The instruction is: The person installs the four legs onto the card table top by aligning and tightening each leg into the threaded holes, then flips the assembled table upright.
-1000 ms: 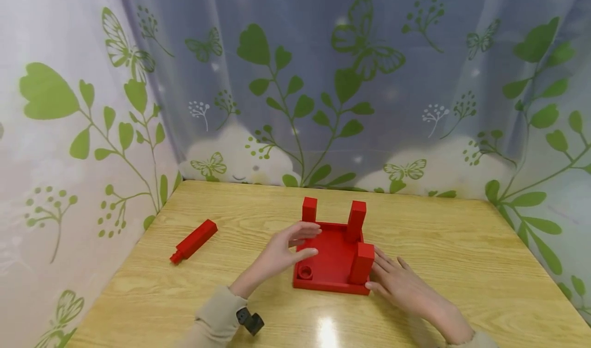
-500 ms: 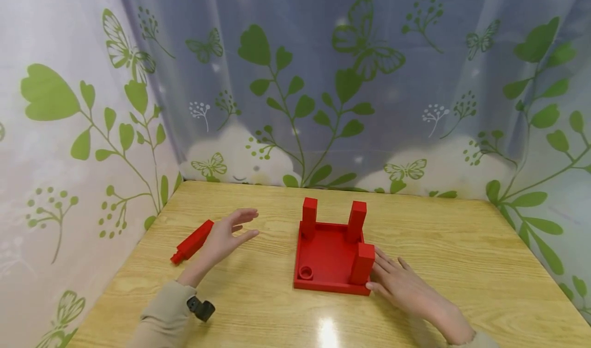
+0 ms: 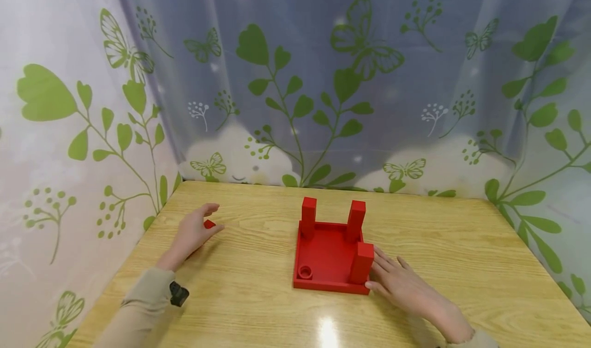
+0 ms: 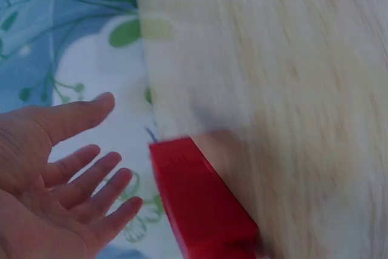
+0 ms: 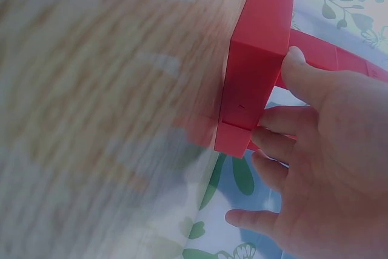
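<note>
My left hand [image 3: 188, 235] hovers with spread fingers over a loose red square leg [image 4: 203, 204], hiding most of it in the head view. In the left wrist view that leg lies on the table beside the hand, its stepped end cut off by the frame. A red square tray-like base [image 3: 330, 255] carries three upright legs, one at back left [image 3: 309, 217], one at back right [image 3: 356, 219] and one at front right [image 3: 362, 264]. A round socket [image 3: 305, 272] shows at its front left corner. My right hand [image 3: 406, 289] rests extended fingers and thumb against the base's right side.
The wooden table [image 3: 258, 307] runs back to a patterned curtain [image 3: 295, 81], which also hangs along the left and right sides. A small black device [image 3: 178, 293] is strapped at the left wrist.
My left hand has moved left from over the base to the loose red leg. The right hand stays against the base, which has not shifted.
</note>
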A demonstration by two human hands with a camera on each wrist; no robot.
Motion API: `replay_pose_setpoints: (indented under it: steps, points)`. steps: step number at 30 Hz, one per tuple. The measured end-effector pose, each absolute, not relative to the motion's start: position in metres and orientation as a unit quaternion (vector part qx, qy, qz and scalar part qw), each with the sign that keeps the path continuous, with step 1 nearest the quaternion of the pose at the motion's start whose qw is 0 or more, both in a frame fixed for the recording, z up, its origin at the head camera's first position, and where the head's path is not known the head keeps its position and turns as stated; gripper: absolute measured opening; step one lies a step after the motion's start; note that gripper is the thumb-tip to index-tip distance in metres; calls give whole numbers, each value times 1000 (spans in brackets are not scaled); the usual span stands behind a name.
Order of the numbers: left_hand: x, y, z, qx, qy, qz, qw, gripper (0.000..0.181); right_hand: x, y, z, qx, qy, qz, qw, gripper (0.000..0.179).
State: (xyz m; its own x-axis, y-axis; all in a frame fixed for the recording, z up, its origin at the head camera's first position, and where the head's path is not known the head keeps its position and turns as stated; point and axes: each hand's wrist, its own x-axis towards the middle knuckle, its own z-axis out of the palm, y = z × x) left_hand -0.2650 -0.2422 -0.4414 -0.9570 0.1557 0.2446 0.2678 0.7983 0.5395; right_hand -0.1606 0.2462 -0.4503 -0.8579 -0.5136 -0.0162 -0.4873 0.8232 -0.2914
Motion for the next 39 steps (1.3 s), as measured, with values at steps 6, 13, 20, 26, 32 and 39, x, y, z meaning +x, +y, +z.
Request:
replay_pose_setpoints:
  steps: [6,13,20,26,32,39]
  points:
    - [-267,-257,-450,-107,-960,-244,91,57,-161,247,-451,-259,955,-139,52,68]
    - [-268,-265,-458,-103,-969,-211,73,53,-161,247,-451,-253,955,-140,58,69]
    - [-267,-266,-459,-98,-971,-203,79,43,-162,247,-452,-257,954,-143,55,69]
    - [-262,-262,-453,-103,-965,-220,96,42,-162,247,-453,-257,954,-143,57,70]
    - [-262,-254,-445,-104,-956,-245,125,44,-162,247,-453,-256,955,-142,56,69]
    - [-262,-244,-433,-99,-945,-272,152,44,-162,247,-453,-254,955,-142,58,70]
